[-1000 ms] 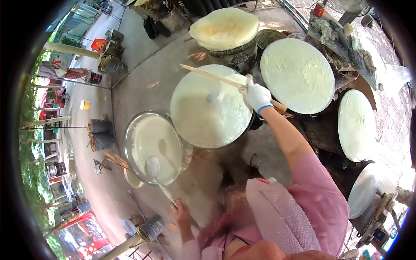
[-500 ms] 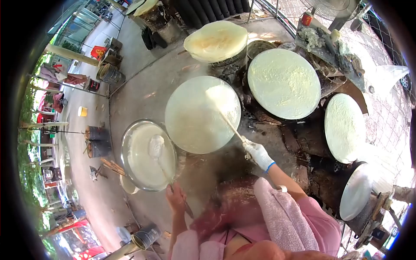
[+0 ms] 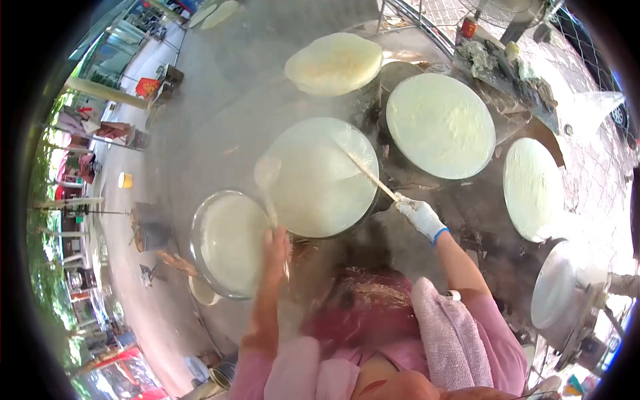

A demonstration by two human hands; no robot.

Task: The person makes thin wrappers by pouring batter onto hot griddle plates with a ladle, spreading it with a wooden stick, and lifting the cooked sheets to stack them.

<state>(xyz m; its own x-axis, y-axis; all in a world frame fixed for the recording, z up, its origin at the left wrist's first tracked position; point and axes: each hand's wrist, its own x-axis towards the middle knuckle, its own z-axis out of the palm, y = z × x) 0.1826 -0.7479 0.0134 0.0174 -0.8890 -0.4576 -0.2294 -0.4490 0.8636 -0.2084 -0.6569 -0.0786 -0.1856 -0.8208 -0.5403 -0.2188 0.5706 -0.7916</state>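
A ladle [image 3: 267, 172] is in my bare left hand [image 3: 275, 248], its bowl over the left edge of the round griddle [image 3: 313, 193], blurred by steam and motion. My right hand [image 3: 420, 217], in a white glove with a blue cuff, grips a wooden-handled spreader [image 3: 370, 175]. The spreader's far end reaches over the griddle's upper right part, where its tip is hard to make out. Pale batter coats the griddle. To its left stands a metal basin [image 3: 198, 260] of the same pale batter [image 3: 233, 243].
A stack of large thin pancakes [image 3: 333, 65] lies behind. More round griddles with pale sheets [image 3: 441, 127] [image 3: 533, 190] and a barer griddle [image 3: 555, 283] curve along the right. A fan [image 3: 510, 3] stands at the upper right, and buckets [image 3: 152, 233] at the left. Steam hangs over the middle.
My left hand has lifted the ladle out of the basin and up to the right, over the griddle. My right hand and spreader have shifted slightly right, and the steam is thicker.
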